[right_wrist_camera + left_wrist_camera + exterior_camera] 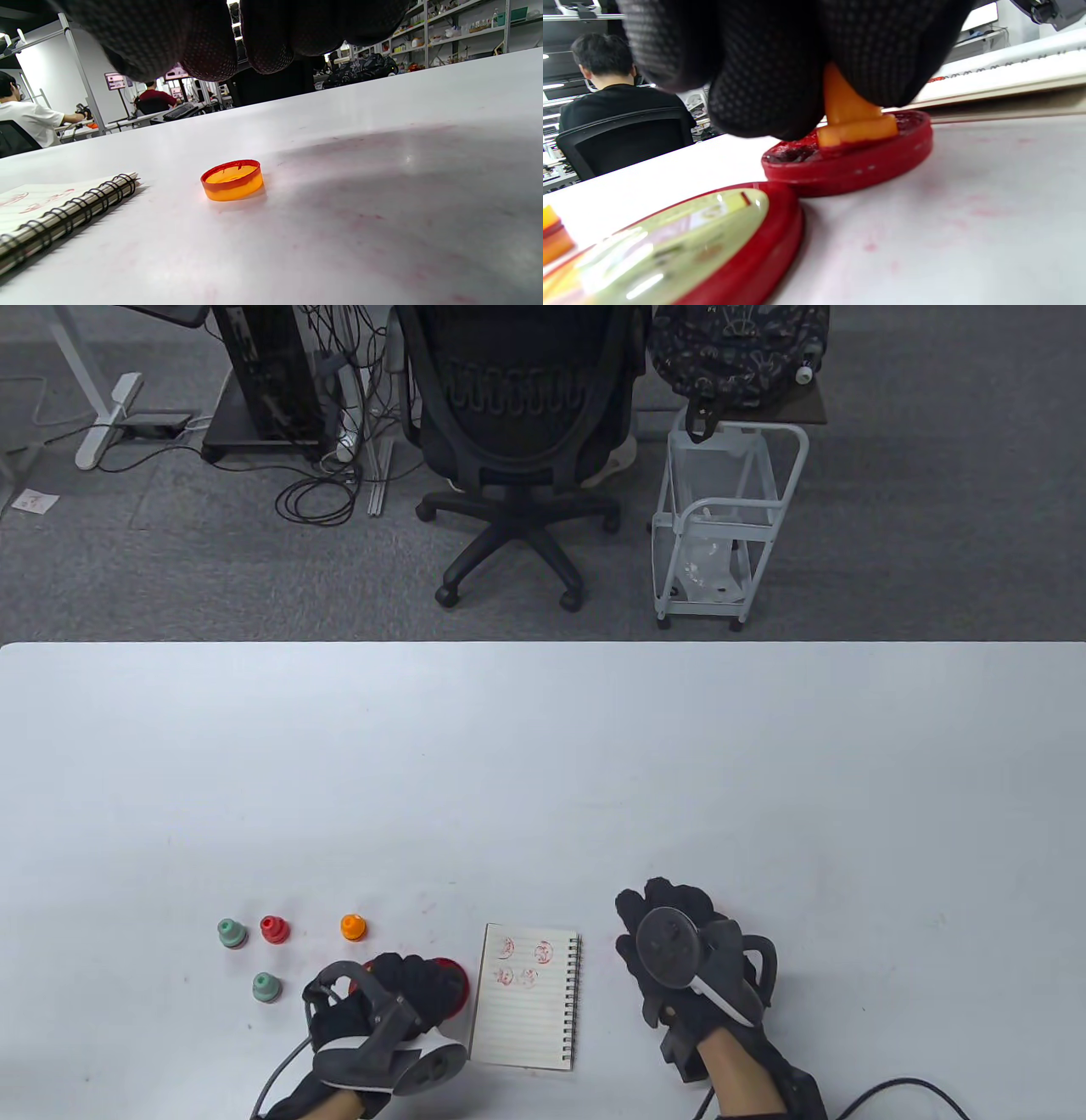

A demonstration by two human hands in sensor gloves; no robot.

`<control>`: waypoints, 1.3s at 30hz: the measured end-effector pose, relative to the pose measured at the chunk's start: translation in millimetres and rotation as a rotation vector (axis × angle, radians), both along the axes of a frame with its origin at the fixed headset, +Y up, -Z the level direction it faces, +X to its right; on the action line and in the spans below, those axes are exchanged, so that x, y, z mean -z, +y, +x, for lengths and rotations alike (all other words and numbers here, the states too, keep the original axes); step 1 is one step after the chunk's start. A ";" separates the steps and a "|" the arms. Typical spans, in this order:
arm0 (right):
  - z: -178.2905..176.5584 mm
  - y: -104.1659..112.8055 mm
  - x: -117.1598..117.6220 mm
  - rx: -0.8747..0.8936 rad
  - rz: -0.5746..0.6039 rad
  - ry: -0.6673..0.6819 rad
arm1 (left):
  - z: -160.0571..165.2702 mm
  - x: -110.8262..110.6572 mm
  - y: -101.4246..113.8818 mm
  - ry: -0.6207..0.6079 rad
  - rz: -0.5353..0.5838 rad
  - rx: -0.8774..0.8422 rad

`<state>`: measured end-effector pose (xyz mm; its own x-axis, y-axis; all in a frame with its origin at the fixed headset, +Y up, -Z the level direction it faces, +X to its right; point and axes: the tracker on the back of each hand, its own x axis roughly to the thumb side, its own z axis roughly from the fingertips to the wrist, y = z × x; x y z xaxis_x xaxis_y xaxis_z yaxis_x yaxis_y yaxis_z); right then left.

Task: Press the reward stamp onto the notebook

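My left hand grips an orange stamp by its handle and presses its base onto the open red ink pad. In the table view only the pad's red edge shows past my fingers. The spiral notebook lies just right of the pad, open on a lined page with several red stamp marks at its top. My right hand rests palm down on the table right of the notebook and holds nothing. An orange cap lies open side up on the table in front of it, beside the notebook's spiral.
The ink pad's red lid with a pale label lies right beside the pad. Left of my left hand stand two green stamps, a red one and an orange one. Faint red ink smears mark the white table.
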<state>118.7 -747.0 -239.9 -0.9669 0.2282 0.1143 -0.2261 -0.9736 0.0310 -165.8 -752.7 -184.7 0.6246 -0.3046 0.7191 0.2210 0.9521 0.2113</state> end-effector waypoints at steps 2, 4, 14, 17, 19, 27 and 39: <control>1.3 1.4 -0.6 0.011 0.003 -0.005 | 3.2 -3.7 0.4 -0.048 0.019 0.050; 1.9 2.4 -1.0 0.015 0.007 -0.006 | 4.9 -5.3 0.5 -0.060 0.011 0.060; 6.6 7.2 -2.6 0.036 0.023 -0.026 | -24.3 11.2 22.0 0.095 -0.053 -0.228; 7.3 7.1 -2.4 0.041 0.019 -0.029 | -25.1 15.9 28.5 0.110 -0.067 -0.254; 7.5 7.6 -2.6 0.041 0.019 -0.029 | -22.3 18.8 30.4 0.110 -0.066 -0.241; 10.4 9.9 -2.3 0.062 0.029 -0.038 | 5.4 24.4 39.2 0.034 -0.082 -0.251; 14.7 13.3 -2.4 0.090 0.040 -0.048 | 84.0 33.1 29.7 -0.118 -0.163 -0.149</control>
